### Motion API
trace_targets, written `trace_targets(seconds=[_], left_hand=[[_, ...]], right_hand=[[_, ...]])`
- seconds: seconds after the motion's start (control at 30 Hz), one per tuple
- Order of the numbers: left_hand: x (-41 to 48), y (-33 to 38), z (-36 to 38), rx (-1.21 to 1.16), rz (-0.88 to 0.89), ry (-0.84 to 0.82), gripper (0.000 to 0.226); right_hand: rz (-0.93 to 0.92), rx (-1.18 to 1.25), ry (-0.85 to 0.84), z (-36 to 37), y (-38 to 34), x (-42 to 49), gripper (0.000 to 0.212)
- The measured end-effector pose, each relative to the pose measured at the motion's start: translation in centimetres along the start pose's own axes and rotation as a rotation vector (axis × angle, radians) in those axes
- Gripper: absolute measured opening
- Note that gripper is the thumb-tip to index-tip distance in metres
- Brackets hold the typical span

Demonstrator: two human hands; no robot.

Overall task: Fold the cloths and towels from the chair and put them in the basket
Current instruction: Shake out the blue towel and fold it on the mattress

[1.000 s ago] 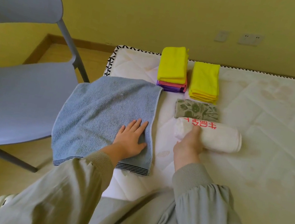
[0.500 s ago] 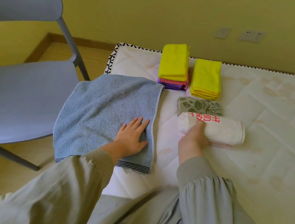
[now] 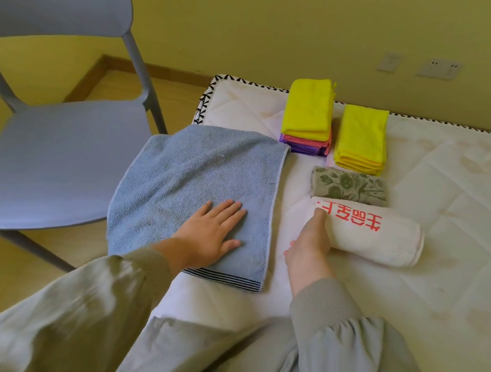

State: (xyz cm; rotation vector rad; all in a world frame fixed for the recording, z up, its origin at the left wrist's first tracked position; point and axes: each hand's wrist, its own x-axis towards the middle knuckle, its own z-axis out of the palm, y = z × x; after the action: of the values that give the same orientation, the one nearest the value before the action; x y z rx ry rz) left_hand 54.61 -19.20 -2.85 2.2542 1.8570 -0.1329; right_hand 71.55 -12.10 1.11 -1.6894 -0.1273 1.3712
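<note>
A white quilted mattress fills the right side, with a grey-blue chair to its left. The blue towel lies flat at the mattress's left edge. Its long axis runs away from the person and its striped hem is nearest. The left hand presses on it, fingers straight. The white rolled towel lies crosswise, and the right hand grips its left end. Behind it are a folded floral cloth, a stack of yellow cloths, and a yellow, pink and purple stack.
</note>
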Motion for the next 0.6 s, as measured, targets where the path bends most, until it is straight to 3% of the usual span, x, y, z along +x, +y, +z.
trace_targets(seconds=[0.1, 0.23, 0.3, 0.5, 0.6], left_hand=[[-1.5, -1.2, -0.2, 0.017, 0.036, -0.017, 0.103], [-2.3, -1.6, -0.3, 0.033, 0.021, -0.025, 0.107], [-2.2, -1.3, -0.2, 0.015, 0.002, -0.028, 0.107], [-1.7, 0.1, -0.3, 0.000, -0.074, -0.026, 0.065], [-1.3, 0.5, -0.5, 0.000, -0.090, -0.021, 0.058]], right_hand=[[-0.006, 0.023, 0.000, 0.2, 0.0, 0.0, 0.102], [-0.018, 0.150, 0.030, -0.1, -1.3, 0.0, 0.063], [-0.060, 0.176, 0.092, -0.5, -2.5, 0.7, 0.056], [-0.108, 0.116, 0.132, -1.1, -4.0, 1.7, 0.054], [-0.185, -0.074, 0.270, -1.4, -4.4, 2.4, 0.078]])
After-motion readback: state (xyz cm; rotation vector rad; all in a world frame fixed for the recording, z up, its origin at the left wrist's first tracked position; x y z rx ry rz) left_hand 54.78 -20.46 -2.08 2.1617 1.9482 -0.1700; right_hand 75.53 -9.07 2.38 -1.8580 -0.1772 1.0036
